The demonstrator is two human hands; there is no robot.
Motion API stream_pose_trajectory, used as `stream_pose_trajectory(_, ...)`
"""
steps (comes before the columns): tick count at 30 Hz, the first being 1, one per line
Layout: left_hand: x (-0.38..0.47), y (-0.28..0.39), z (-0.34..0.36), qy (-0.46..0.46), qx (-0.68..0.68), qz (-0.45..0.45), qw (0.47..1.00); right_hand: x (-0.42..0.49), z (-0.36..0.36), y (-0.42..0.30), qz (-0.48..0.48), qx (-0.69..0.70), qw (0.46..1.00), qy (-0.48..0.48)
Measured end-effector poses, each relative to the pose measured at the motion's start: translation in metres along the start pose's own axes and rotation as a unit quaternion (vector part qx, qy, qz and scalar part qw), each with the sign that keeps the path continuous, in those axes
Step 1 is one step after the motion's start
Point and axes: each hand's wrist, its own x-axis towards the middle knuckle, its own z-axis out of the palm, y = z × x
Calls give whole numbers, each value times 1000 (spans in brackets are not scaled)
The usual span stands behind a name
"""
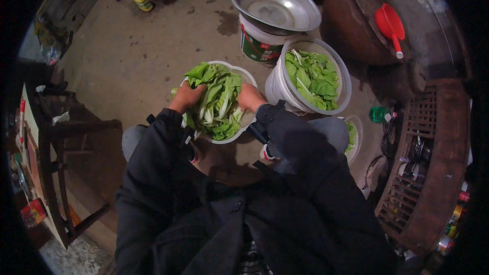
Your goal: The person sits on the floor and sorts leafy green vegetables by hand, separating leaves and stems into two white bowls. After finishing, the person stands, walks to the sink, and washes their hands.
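Observation:
A white plastic basket heaped with leafy greens is in front of me, low between my knees. My left hand grips leaves at the heap's left side, its thumb lying over them. At the right side, my right hand reaches into the basket against the greens; its fingertips are hidden, so its hold cannot be made out. To the right, a larger pale strainer basket with more cut greens rests tilted on a white bucket.
A metal basin sits on a green and white bucket ahead. Behind the strainer stands a large brown vat with a red scoop on its lid. A wooden slatted cabinet is at right, a dark wooden table frame at left.

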Motion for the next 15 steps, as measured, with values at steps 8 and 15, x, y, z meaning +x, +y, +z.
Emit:
stream_pose_trajectory(8, -8, 3, -7, -20, -20, 8, 1000, 3, 24, -4, -66, 10, 991, 112)
stream_pose_trajectory(15, -14, 4, -10, -17, -53, 4, 998, 2, 45, -6, 3, 7, 992, 123)
